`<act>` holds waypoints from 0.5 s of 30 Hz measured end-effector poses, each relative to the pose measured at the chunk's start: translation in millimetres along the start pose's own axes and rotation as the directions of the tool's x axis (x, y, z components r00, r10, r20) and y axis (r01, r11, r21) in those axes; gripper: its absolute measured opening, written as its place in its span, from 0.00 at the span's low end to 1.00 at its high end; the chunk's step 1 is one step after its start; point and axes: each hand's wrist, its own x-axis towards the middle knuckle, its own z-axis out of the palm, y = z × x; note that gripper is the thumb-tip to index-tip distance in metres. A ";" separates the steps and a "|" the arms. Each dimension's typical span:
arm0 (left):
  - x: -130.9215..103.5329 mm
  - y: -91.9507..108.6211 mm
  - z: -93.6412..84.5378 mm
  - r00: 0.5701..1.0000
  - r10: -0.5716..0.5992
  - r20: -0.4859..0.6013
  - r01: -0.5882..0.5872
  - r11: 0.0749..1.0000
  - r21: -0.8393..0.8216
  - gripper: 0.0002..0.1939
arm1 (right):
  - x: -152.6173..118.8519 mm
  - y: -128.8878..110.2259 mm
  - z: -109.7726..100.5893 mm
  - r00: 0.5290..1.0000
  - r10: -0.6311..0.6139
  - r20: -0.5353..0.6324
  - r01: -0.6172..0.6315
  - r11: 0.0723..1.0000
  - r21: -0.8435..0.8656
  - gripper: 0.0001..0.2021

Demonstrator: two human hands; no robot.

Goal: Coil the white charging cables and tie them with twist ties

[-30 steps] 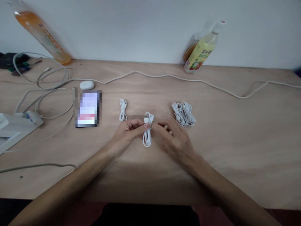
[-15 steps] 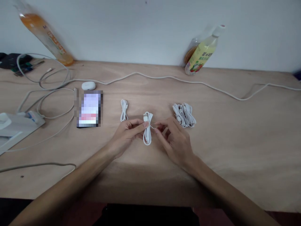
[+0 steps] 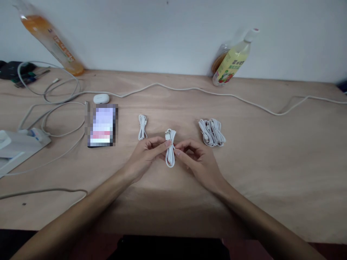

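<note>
Pale wooden tabletop point(image 3: 271, 166) met a plain wall point(image 3: 135, 36). Between two bare hands, a coiled white cable bundle point(image 3: 170, 159) lay with its long axis pointing away from the person, its USB plug point(image 3: 167, 135) at the far end. The left hand's point(image 3: 142, 156) grip was closed on its middle. The right hand point(image 3: 206, 164), nearer the small tie point(image 3: 174, 146) sticking out rightward, had thumb and forefinger close together there; whether they pinched it could not be told.
</note>
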 end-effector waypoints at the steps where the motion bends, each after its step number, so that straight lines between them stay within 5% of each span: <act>1: 0.1 -0.1 0.4 1.000 0.002 -0.007 -0.002 1.000 0.001 0.15 | 0.3 -0.5 0.1 1.000 0.019 0.007 -0.019 0.999 0.034 0.06; 15: -1.1 -3.0 4.9 0.992 0.046 -0.119 -0.041 0.998 0.041 0.13 | -0.1 -2.7 5.3 0.962 0.265 -0.064 -0.236 0.926 0.294 0.08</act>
